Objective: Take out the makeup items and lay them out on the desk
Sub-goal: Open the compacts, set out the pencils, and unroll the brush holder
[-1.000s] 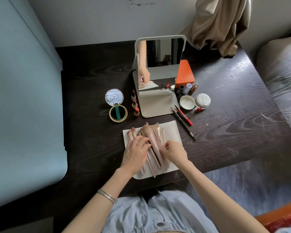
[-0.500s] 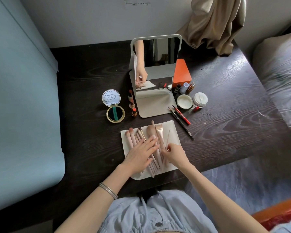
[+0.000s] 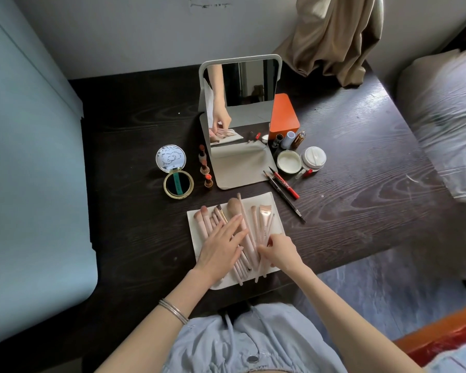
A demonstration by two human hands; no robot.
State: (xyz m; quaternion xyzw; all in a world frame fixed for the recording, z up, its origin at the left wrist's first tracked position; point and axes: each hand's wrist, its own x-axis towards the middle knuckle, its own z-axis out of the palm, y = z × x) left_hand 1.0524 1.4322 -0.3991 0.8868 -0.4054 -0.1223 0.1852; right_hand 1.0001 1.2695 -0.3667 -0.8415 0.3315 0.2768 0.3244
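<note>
Brushes (image 3: 236,227) are spread on a cloth (image 3: 276,208) on the surface (image 3: 361,184), flattened by the left hand (image 3: 221,247); the right hand (image 3: 281,251) pinches some handles. Compact (image 3: 174,170), lipsticks (image 3: 205,170), pencils (image 3: 285,192) and jars (image 3: 301,158) are already laid out; little seems left.

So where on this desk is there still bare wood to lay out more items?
Bare wood lies left of the open compact and white cloth, and right of the two pencils toward the bed-side edge. It is crowded around the mirror: lipsticks left, jars and orange box right. Both hands, left hand and right hand, cover the brushes.
</note>
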